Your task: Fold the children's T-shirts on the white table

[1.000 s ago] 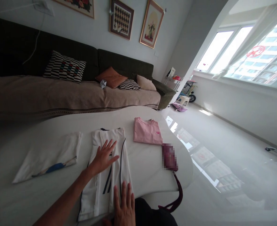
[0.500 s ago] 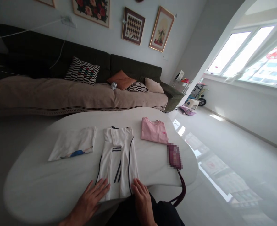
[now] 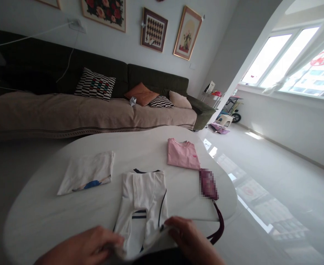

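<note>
Head view shows you the white shirt lying lengthwise on the table, its dark collar at the far end. Your right hand has thumb and fingers closed on its near right corner. Your left hand is curled closed at the near left corner and seems to pinch the cloth also. Probably you hold both corners so that the edge is spread between them and does not bunch.

Folded pink shirt lies far right and folded white cloth lies left, both apart from the white shirt, which perhaps gives you free room in the middle. Purple pouch is at the pink shirt's near corner; whether they touch cannot be told. Its strap hangs over the table's edge.

Your left fingertips are blurred, and the bottom border cuts off your wrists. Coarse squares cover the pouch, and folded layers hide part of the shirt's dark stripes.
</note>
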`<action>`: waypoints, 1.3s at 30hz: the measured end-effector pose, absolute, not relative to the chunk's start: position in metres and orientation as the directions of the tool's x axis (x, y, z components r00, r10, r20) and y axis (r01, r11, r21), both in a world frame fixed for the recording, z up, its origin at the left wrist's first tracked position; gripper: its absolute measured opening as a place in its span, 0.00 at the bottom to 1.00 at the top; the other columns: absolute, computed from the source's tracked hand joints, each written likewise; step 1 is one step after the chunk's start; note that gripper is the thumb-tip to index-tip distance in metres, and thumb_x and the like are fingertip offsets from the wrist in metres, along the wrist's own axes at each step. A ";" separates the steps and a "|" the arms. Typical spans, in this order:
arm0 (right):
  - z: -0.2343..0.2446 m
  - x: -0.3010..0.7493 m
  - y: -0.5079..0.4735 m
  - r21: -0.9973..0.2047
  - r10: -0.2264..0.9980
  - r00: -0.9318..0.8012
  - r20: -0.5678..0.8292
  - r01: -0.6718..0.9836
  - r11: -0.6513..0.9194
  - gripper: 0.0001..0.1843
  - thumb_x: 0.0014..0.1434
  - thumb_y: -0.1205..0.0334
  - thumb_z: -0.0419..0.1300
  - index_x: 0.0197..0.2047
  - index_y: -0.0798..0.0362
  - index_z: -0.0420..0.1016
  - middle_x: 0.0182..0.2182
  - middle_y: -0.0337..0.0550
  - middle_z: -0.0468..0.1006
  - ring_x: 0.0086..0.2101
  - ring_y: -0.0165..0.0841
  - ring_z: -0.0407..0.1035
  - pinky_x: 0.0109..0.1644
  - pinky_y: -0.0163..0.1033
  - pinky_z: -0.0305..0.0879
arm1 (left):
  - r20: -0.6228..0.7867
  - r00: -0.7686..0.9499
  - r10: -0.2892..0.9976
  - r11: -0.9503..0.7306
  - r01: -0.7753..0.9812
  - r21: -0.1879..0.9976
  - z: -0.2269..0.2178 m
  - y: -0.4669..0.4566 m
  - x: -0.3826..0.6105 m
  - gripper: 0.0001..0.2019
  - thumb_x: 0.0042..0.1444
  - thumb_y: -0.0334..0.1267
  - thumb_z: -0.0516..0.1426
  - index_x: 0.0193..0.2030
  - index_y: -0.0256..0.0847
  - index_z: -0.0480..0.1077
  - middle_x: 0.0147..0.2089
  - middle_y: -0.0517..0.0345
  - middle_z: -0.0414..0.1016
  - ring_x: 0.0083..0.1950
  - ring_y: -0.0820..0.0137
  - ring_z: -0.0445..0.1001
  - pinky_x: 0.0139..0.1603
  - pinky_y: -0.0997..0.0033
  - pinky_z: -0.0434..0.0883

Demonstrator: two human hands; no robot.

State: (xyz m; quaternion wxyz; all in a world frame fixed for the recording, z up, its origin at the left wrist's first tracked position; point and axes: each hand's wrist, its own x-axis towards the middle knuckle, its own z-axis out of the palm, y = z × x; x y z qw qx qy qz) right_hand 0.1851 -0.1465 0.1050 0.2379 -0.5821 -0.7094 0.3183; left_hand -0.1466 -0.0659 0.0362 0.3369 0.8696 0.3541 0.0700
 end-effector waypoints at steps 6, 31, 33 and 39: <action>0.075 0.206 -0.003 -0.699 0.990 0.135 0.042 0.712 -0.067 0.16 0.49 0.70 0.53 0.42 0.54 0.72 0.26 0.38 0.71 0.27 0.28 0.63 0.34 0.32 0.59 | -0.131 0.491 0.861 -0.265 0.654 0.709 0.070 0.091 -0.061 0.16 0.48 0.40 0.53 0.43 0.38 0.72 0.41 0.56 0.75 0.42 0.67 0.71 0.44 0.73 0.65; 0.041 0.219 0.047 -0.693 0.968 0.253 0.010 0.699 -0.175 0.06 0.50 0.65 0.61 0.32 0.58 0.72 0.27 0.37 0.72 0.30 0.30 0.67 0.35 0.36 0.64 | -0.092 0.506 0.857 -0.309 0.650 0.694 0.024 0.136 -0.062 0.08 0.41 0.37 0.56 0.29 0.37 0.71 0.28 0.60 0.73 0.34 0.68 0.71 0.37 0.73 0.66; 0.075 0.227 0.038 -0.721 0.967 0.234 0.103 0.687 -0.090 0.08 0.48 0.67 0.59 0.35 0.57 0.72 0.30 0.39 0.73 0.34 0.31 0.67 0.38 0.36 0.63 | -0.031 0.525 0.850 -0.342 0.597 0.725 0.053 0.134 -0.066 0.12 0.45 0.40 0.54 0.35 0.36 0.70 0.34 0.58 0.74 0.38 0.69 0.71 0.40 0.74 0.66; 0.143 0.221 -0.022 -0.675 0.866 0.202 0.458 0.712 0.191 0.10 0.52 0.68 0.52 0.38 0.52 0.68 0.36 0.40 0.73 0.38 0.31 0.66 0.45 0.37 0.60 | 0.247 0.547 0.800 -0.489 0.356 0.796 0.118 0.095 -0.072 0.14 0.52 0.44 0.54 0.40 0.37 0.68 0.41 0.56 0.73 0.45 0.68 0.70 0.49 0.71 0.65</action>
